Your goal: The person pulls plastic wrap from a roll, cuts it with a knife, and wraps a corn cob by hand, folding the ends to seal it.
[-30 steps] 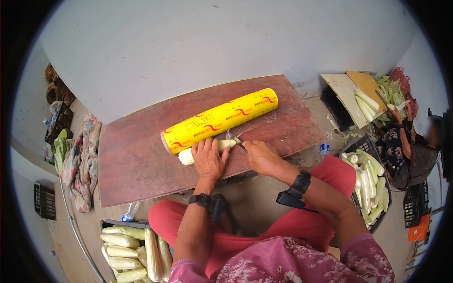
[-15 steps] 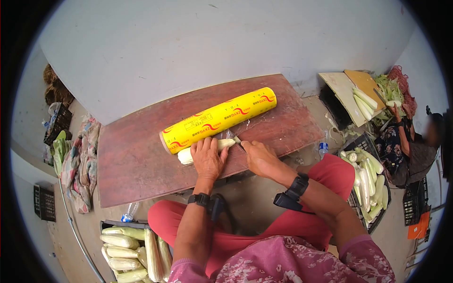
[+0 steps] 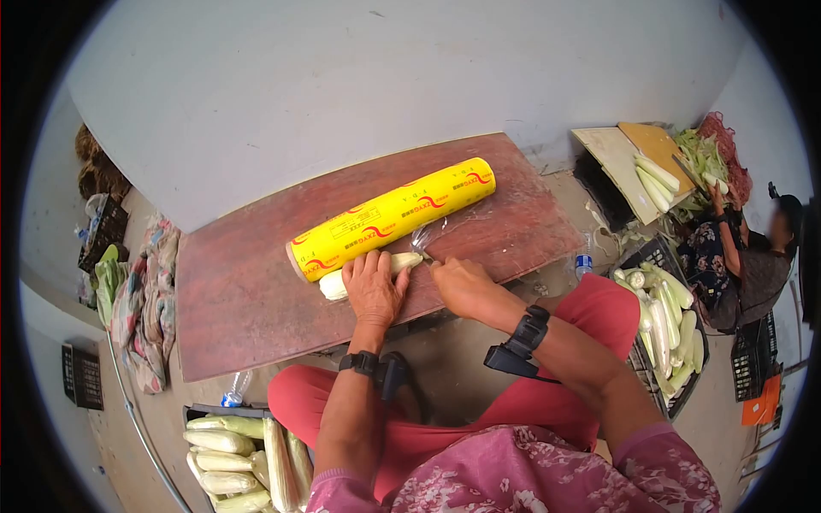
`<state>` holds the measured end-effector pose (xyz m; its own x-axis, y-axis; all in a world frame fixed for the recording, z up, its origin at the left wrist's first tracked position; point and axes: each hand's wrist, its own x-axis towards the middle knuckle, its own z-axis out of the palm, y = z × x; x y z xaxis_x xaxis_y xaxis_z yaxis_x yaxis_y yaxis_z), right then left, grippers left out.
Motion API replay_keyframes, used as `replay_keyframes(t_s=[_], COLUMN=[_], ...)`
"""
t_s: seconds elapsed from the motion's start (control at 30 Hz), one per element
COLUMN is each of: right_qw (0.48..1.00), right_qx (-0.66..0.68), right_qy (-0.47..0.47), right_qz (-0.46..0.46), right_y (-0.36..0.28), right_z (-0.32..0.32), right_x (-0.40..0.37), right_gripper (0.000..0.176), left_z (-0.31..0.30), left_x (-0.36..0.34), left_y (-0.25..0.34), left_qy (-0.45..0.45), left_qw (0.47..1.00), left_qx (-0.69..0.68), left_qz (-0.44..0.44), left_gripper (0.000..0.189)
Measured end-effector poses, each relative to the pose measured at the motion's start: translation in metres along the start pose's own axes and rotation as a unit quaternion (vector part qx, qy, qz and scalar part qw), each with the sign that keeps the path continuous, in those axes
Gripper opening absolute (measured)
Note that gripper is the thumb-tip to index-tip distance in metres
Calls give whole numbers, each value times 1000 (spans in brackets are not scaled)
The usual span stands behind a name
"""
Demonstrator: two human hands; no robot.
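A pale green ear of corn (image 3: 334,286) lies on the reddish-brown board (image 3: 239,299), just in front of a yellow roll of film (image 3: 393,218) with red print. My left hand (image 3: 375,286) is wrapped over the ear and presses it down. At the ear's right tip, my right hand (image 3: 466,286) is closed round a small knife, of which only a little shows at the fingertips. Clear film (image 3: 421,238) lies crumpled between the roll and the tip of the ear.
Crates of corn stand at the lower left (image 3: 224,462) and the right (image 3: 671,321). Plastic bottles (image 3: 236,389) lie near the board's corners. At the far right a person (image 3: 761,265) sits beside boards holding ears (image 3: 657,181). Bundled cloth (image 3: 145,316) is on the left.
My right hand has shifted slightly left and down at the ear's tip. More clear film shows bunched beside the roll. My left hand still holds the ear.
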<state>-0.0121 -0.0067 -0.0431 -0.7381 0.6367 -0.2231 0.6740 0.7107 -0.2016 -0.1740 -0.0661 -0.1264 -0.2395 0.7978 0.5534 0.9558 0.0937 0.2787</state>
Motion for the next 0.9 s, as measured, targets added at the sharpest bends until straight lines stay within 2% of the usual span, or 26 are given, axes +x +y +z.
replay_keyframes(t_s=[0.13, 0.23, 0.33, 0.43, 0.53, 0.63, 0.73, 0.83, 0.9], right_qw=[999, 996, 992, 997, 985, 963, 880, 870, 921], right_qx=[-39, -24, -32, 16, 70, 218, 376, 393, 331], right_qy=[18, -69, -118, -63, 133, 136, 125, 136, 183], right_qz=[-24, -44, -26, -41, -83, 77, 263, 264, 98], right_y=[4, 10, 18, 27, 57, 70, 74, 75, 80], right_z=[2, -13, -19, -18, 19, 16, 7, 8, 27], right_x=[-12, -29, -43, -59, -61, -62, -56, -53, -48], right_gripper=[12, 22, 24, 28, 31, 29, 29, 30, 30], left_z=[0, -1, -2, -4, -8, -8, -5, -5, -5], left_x=[0, 0, -1, -3, -5, -5, -5, -4, -4], left_y=[1, 1, 1, 2, 4, 3, 3, 3, 3], left_qy=[2, -6, 11, 12, -7, -9, -1, -3, -9], left_qw=[1000, 1000, 1000, 1000, 1000, 1000, 1000, 1000, 1000], left_qx=[-1, 0, 1, 0, -12, -12, -13, -3, 3], left_qz=[1, -2, 12, 14, 1, 4, 8, 12, 9], left_gripper=[39, 38, 36, 37, 41, 40, 40, 38, 38])
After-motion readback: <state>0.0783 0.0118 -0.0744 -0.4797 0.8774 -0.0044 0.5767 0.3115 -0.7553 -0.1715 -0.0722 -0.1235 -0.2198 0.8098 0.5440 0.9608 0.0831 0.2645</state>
